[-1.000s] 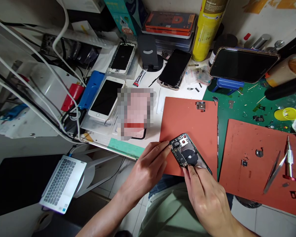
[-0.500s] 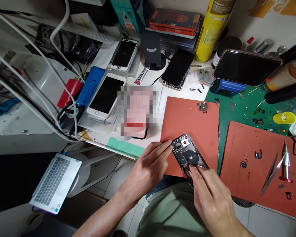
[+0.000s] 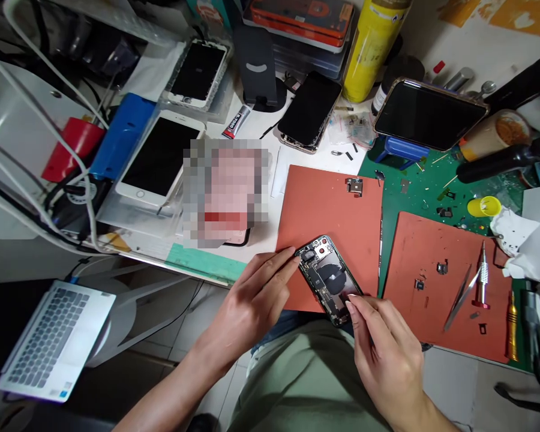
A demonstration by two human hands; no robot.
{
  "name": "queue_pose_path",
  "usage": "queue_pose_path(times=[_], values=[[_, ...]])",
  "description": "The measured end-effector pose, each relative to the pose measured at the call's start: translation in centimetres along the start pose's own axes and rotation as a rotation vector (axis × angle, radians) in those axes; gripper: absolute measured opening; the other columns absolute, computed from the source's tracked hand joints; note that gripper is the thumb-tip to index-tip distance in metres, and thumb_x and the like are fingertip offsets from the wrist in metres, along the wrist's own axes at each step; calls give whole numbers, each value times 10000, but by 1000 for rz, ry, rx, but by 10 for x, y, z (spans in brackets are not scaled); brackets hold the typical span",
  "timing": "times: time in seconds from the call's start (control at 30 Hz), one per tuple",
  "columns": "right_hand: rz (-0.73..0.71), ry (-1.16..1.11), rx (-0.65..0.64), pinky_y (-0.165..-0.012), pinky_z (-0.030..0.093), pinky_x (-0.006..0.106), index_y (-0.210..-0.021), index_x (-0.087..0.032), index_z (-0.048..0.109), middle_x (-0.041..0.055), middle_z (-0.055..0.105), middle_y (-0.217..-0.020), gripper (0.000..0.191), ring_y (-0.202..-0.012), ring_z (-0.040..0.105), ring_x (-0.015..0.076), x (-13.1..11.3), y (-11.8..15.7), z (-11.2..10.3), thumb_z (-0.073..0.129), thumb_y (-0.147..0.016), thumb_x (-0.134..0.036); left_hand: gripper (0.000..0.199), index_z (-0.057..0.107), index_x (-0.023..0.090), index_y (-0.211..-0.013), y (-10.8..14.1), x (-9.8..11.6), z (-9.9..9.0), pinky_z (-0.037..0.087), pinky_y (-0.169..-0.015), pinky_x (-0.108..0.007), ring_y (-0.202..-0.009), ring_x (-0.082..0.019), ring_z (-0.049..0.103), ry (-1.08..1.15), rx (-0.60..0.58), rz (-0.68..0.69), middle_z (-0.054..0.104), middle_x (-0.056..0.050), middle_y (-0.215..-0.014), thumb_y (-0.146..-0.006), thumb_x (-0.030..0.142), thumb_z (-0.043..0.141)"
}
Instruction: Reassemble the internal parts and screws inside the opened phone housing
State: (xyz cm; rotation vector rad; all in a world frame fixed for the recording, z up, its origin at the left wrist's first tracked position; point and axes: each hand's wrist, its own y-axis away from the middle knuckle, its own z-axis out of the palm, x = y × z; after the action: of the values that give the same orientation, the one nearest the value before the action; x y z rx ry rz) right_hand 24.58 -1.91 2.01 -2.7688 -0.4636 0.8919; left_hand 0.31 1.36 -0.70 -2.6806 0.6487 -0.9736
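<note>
An opened phone [image 3: 330,279] lies tilted at the front edge of an orange mat [image 3: 328,204], its circuit board, dark round pad and camera openings exposed. My left hand [image 3: 261,294] grips the phone's upper left edge, with fingertips on its corner. Over the phone's lower right side, my right hand [image 3: 382,342] has thumb and forefinger pinched together. What sits between those fingertips, if anything, is too small to make out. A small metal part [image 3: 354,186] rests near the mat's far edge.
On a second orange mat [image 3: 405,252] at right are tweezers [image 3: 461,300], a silver screwdriver [image 3: 483,276] and small parts. A gold screwdriver [image 3: 513,327] lies at its edge. Phones, including a white one [image 3: 159,159], stand left and behind. A laptop [image 3: 56,342] is lower left.
My right hand has drawn back from the phone's middle to its lower right edge, uncovering more of the inside. My left hand keeps its hold. The view has swung right.
</note>
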Motion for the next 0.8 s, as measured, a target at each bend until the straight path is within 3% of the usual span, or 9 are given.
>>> queue_pose_path(times=[0.1,0.3,0.47,0.6,0.67,0.8], values=[[93,-78,-51,-757,626,279,-1225,-157,708,73,735,-986,239,-831,748,164,-5,2,-3,616,-1024,-64,598,604,140,-1467,5,2,1,611,-1013,-543,-1262,-319,648,6,17,-8,610,-211,-1500,-916,-93,588],[199,-147,-130,-547,593,241,-1156,-149,746,53,746,-868,225,-640,725,144,-15,-4,3,540,-1068,-168,587,623,161,-1443,12,10,1,584,-1029,-471,-1243,-282,644,88,-27,44,695,-149,-1348,-908,-79,653],[200,-163,-162,-681,658,279,-1181,-161,748,120,797,-1090,243,-847,805,204,-16,-5,8,534,-1066,-177,544,633,176,-1429,15,11,4,563,-974,-436,-1202,-268,648,59,-50,81,728,-122,-1317,-926,-23,692],[189,-150,-119,-673,641,260,-1274,-177,705,77,771,-993,259,-778,769,168,-14,-2,4,560,-1061,-146,490,670,237,-1415,14,12,6,532,-934,-421,-1183,-275,628,-41,-94,117,706,-117,-1297,-965,44,671],[164,-59,-49,-719,638,301,-1325,-167,669,81,751,-992,282,-812,737,183,-12,1,1,622,-1048,-173,495,679,265,-1421,13,13,7,534,-928,-433,-1177,-291,613,-108,-107,130,677,-127,-1282,-963,75,670],[80,154,-39,-926,611,539,-1440,-103,580,208,705,-1265,546,-1133,653,342,-7,10,3,728,-1006,-399,459,707,248,-1386,11,14,9,566,-924,-479,-1152,-317,599,-155,-106,139,630,-146,-1248,-943,128,688]])
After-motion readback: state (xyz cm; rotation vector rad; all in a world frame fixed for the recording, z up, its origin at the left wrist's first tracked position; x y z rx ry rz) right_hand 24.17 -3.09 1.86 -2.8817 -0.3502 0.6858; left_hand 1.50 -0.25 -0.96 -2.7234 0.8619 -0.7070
